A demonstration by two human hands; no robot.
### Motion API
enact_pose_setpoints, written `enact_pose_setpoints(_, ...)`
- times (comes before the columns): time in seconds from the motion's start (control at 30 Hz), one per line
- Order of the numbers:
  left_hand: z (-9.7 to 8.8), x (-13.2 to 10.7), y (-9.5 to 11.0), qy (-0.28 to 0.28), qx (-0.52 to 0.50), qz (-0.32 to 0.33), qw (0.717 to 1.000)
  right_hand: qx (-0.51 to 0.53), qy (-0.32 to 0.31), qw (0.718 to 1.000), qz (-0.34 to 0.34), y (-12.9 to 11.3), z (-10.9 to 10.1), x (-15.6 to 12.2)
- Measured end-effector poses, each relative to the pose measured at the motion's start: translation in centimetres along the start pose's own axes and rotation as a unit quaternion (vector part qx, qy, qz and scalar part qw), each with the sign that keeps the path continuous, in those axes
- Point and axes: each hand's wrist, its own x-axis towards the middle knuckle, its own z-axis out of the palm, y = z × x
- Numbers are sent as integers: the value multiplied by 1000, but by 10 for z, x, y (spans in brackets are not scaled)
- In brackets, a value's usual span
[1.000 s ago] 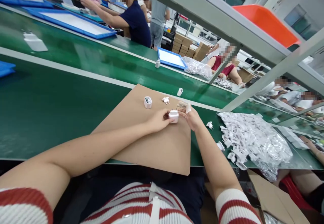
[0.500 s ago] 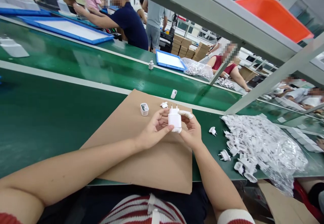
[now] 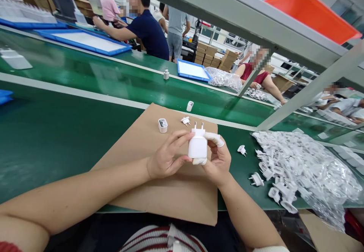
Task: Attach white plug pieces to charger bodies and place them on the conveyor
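A white two-pin charger [image 3: 198, 148] is held upright between both hands above a brown cardboard sheet [image 3: 133, 161], prongs pointing up. My left hand [image 3: 167, 157] grips its left side with thumb and fingertips. On its right side, my right hand [image 3: 219, 157] is closed on it, with white covers on the thumb and index finger. Behind the hands, an open white charger housing [image 3: 163, 125] with a circuit board inside stands on the cardboard. Next to it lies a loose plug cap [image 3: 185, 121] with two pins.
A clear plastic bag [image 3: 315, 164] and many white plug caps [image 3: 281, 191] spread over the bench at right. Beyond the cardboard, a green conveyor belt [image 3: 119, 87] carries a housing [image 3: 190, 106] and a charger [image 3: 166, 73]. A metal post [image 3: 295, 94] rises at right. Co-workers sit across.
Both hands have come slightly lower and nearer with the charger, whose broad face now shows more fully. The items on the belt have shifted a little left.
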Motion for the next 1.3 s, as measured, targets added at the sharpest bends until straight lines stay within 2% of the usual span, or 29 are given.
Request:
enact_pose_setpoints(0.13,3,0,6,24,21,-4,999,12,-1,1000,8,-3,3,1)
enact_pose_setpoints(0.27,16,-9,3,66,22,-17,997,16,-19,998,57,6,1,4)
enact_pose_setpoints(0.37,25,-12,-4,61,-54,-105,991,14,-41,996,82,16,-3,8)
enact_pose_setpoints(0.43,28,-9,-6,35,-168,-211,962,-11,-36,996,77,21,-5,10)
enact_pose_setpoints(0.53,23,3,-4,1,-326,-369,871,-50,-16,997,60,25,-4,11)
enact_pose_setpoints(0.6,12,13,-6,-2,-348,-429,833,-48,-40,995,74,29,-2,15)
enact_pose_setpoints(0.63,5,18,-11,7,-338,-442,831,-41,-58,993,93,33,-1,18)
enact_pose_setpoints(0.7,-13,26,-31,44,-295,-441,847,-44,-80,984,155,45,2,30)
enact_pose_setpoints(0.73,-24,30,-47,73,-264,-432,859,-65,-84,976,190,53,5,37)
enact_pose_setpoints(0.8,-44,34,-90,136,-187,-419,878,-148,-100,955,237,69,13,53)
enact_pose_setpoints(0.83,-54,35,-115,162,-144,-422,880,-200,-118,943,238,78,19,61)
enact_pose_setpoints(0.87,-62,35,-140,169,-92,-436,879,-248,-141,931,226,85,25,67)
enact_pose_setpoints(0.93,-77,33,-186,149,27,-458,876,-320,-179,911,190,98,40,77)
enact_pose_setpoints(1.03,-93,27,-234,99,157,-468,864,-379,-170,891,184,112,58,81)
enact_pose_setpoints(1.1,-102,24,-251,70,209,-484,847,-383,-136,895,182,120,65,80)
enact_pose_setpoints(1.17,-107,24,-261,55,235,-506,828,-355,-119,912,167,127,67,76)
enact_pose_setpoints(1.3,-103,32,-262,91,295,-532,789,-287,-86,935,188,134,66,73)
